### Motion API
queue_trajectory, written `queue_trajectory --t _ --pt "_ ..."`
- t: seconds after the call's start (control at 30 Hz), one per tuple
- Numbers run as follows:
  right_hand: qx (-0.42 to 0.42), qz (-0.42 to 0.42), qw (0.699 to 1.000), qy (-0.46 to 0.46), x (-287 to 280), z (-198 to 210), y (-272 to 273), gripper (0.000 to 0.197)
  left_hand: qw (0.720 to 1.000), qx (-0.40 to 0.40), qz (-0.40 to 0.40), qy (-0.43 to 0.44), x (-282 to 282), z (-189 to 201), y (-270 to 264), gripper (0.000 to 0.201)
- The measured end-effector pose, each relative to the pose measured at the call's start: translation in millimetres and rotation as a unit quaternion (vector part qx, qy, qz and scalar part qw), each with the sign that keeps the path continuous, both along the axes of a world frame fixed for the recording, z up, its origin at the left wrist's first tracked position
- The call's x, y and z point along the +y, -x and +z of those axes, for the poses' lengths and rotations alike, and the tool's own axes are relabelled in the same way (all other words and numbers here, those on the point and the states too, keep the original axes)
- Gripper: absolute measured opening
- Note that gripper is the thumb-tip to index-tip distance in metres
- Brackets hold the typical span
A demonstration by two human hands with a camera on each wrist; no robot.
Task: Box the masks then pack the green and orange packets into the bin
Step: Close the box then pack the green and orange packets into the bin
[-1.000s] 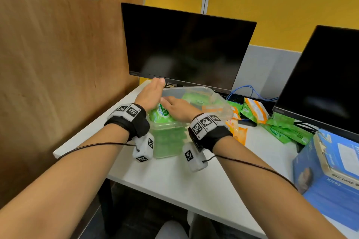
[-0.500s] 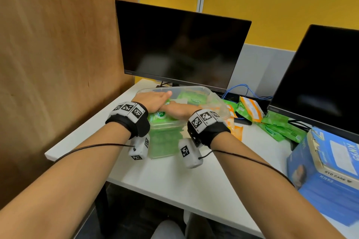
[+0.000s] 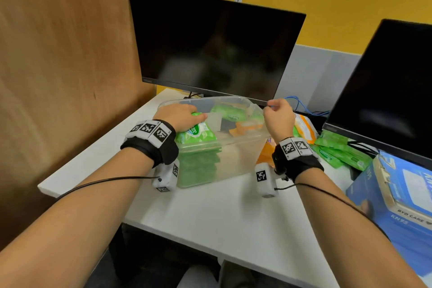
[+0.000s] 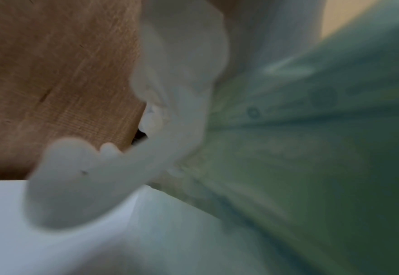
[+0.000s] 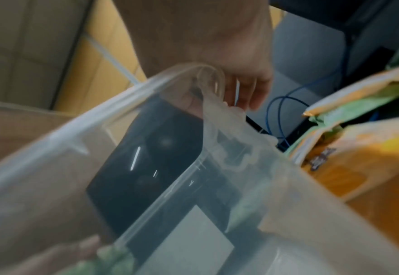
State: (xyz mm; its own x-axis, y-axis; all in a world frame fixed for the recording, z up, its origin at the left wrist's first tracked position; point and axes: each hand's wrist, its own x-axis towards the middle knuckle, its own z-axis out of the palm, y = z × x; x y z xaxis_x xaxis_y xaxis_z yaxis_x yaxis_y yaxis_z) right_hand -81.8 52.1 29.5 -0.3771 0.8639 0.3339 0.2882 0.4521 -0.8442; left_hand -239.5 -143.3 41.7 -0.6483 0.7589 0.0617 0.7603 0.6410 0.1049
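A clear plastic bin (image 3: 236, 159) stands on the white desk in front of the left monitor. Green packets (image 3: 198, 132) are stacked inside at its left end, and orange packets (image 3: 245, 127) lie inside to the right. My left hand (image 3: 184, 113) rests flat on the top green packet. My right hand (image 3: 275, 110) hovers at the bin's far right corner with fingers loosely curled and nothing in them. In the right wrist view the fingers (image 5: 252, 91) hang just behind the bin rim (image 5: 123, 100). The left wrist view is blurred, showing only green packets (image 4: 311, 148) through the bin wall.
Loose orange packets (image 3: 304, 126) and green packets (image 3: 339, 149) lie right of the bin. A blue mask box (image 3: 397, 194) sits at the desk's right edge. Two dark monitors (image 3: 210, 49) (image 3: 385, 89) stand behind. A wooden partition (image 3: 70, 65) closes the left side.
My right hand has left the packets in the middle of the bin and moved right to its far corner. My left hand stays on the green stack.
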Motion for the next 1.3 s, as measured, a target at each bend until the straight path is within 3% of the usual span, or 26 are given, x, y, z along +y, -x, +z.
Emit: queue_trajectory --t 0.1,0.23,0.33,0.4,0.5,0.57,0.77,0.83,0.93,1.03,1.17,1.23,1.3 --pt "0.008 0.063 0.994 0.084 15 -3 10 0.027 1.0 0.002 0.007 -0.004 6 0 6 0.058" --pt "-0.014 0.124 0.984 0.125 35 2 14 0.029 1.0 -0.005 -0.001 0.008 12 2 15 0.061" --pt "-0.061 0.097 0.983 0.145 65 -10 18 0.019 1.0 -0.003 -0.005 0.014 16 2 20 0.064" --pt "-0.157 0.065 0.982 0.086 84 -22 21 0.019 1.0 -0.006 -0.014 0.014 19 2 22 0.063" --pt "-0.309 0.076 0.948 0.01 100 -34 30 0.019 0.999 -0.01 -0.032 0.01 23 4 24 0.06" --pt "-0.374 0.081 0.924 -0.004 108 -41 39 0.047 0.999 -0.004 -0.039 0.006 24 4 25 0.058" --pt "-0.472 0.047 0.88 0.015 103 -34 42 0.062 0.999 0.007 -0.047 -0.003 26 2 28 0.061" --pt "-0.499 0.049 0.865 -0.001 100 -25 32 0.059 0.999 0.006 -0.049 -0.005 27 1 29 0.064" --pt "-0.542 0.088 0.835 -0.026 88 -11 15 0.038 0.999 0.003 -0.051 -0.001 27 1 30 0.065" --pt "-0.539 0.082 0.838 -0.039 82 -1 9 0.031 0.999 0.002 -0.051 0.003 28 2 29 0.063" --pt "-0.485 0.016 0.874 -0.008 78 2 13 0.054 0.999 -0.006 -0.05 0.009 29 2 30 0.06" --pt "-0.467 -0.011 0.883 -0.046 79 -2 9 0.044 0.999 -0.009 -0.051 0.011 29 2 29 0.059" --pt "-0.479 -0.014 0.873 -0.091 82 -7 6 0.04 0.999 -0.011 -0.05 0.013 29 2 30 0.059"
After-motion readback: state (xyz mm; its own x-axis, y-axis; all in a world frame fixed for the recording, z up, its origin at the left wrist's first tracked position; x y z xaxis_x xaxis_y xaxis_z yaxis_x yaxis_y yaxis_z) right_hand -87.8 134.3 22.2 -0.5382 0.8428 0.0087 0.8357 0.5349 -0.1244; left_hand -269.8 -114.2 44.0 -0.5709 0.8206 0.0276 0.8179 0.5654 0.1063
